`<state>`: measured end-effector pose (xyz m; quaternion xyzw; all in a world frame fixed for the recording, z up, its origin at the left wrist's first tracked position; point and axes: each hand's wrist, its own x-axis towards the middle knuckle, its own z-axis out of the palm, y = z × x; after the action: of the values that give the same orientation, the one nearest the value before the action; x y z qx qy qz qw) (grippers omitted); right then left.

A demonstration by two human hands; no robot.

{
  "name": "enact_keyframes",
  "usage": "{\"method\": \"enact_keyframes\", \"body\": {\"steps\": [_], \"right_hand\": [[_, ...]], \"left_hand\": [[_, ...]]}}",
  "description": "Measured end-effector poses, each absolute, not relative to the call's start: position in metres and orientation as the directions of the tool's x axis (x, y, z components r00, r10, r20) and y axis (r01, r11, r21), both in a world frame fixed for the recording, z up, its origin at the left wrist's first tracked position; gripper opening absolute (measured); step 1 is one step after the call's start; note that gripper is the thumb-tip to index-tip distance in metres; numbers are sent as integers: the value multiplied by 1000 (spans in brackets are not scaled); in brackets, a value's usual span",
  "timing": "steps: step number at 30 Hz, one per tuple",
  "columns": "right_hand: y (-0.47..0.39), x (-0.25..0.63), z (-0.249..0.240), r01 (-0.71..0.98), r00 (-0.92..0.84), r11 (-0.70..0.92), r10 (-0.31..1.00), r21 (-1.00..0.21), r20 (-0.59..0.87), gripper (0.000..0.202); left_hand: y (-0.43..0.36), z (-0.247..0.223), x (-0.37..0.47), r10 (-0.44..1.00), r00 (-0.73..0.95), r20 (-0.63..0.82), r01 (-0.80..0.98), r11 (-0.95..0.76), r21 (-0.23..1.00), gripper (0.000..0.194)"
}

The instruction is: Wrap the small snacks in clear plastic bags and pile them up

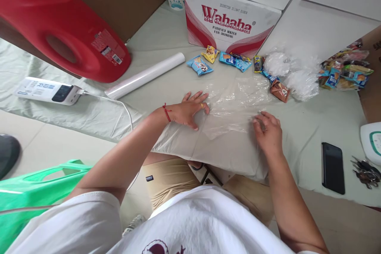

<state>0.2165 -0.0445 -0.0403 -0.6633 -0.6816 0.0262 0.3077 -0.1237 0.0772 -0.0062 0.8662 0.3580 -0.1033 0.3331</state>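
A sheet of clear plastic film (pixel 230 107) lies wrinkled and spread out on the cloth-covered table in front of me. My left hand (pixel 192 110) rests palm down at the film's left edge, fingers spread apart. At the right edge, my right hand (pixel 269 131) has its fingers curled, with thumb and fingertips pinching the film's border. Just beyond the film are a blue snack packet (pixel 199 66), a yellow packet (pixel 210 54) and a brown packet (pixel 279 90). A white roll (pixel 145 75) lies diagonally beyond my left hand.
A red jug (pixel 89 43) and a white power bank (pixel 44 90) with a cable are at left. Boxes, one marked Wahaha (pixel 229 20), line the back. Crumpled clear plastic (pixel 302 81) and piled snacks (pixel 342 73) sit right, with a phone (pixel 332 168) and keys (pixel 366 172) nearer.
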Motion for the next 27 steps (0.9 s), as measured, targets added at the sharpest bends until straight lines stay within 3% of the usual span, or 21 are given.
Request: {"method": "enact_keyframes", "body": {"steps": [3,7,12,17,20,24,27], "right_hand": [[-54,189,-16,859,-146,341,878,-382,456,24],[-68,141,-16,772,-457,535,843,-343,286,41],[-79,106,-42,812,-415,490,867,-316,278,16],[-98,103,-33,829,-382,505,824,-238,418,20],[-109,100,-32,822,-437,539,805,-186,402,20],[-116,90,-42,737,-553,629,771,-245,316,20],[-111,88,-39,690,-565,622,783,-371,261,21]], "left_hand": [[79,-5,-126,529,736,-421,676,-539,503,55],[79,-1,-124,526,732,-434,679,-506,532,33],[72,0,-110,628,647,-432,745,-403,532,58],[68,-5,-101,641,623,-447,776,-439,452,35],[69,-5,-100,627,627,-462,776,-447,446,28],[70,-1,-102,602,635,-485,772,-459,441,31],[70,0,-107,574,660,-485,751,-492,440,42]]}}
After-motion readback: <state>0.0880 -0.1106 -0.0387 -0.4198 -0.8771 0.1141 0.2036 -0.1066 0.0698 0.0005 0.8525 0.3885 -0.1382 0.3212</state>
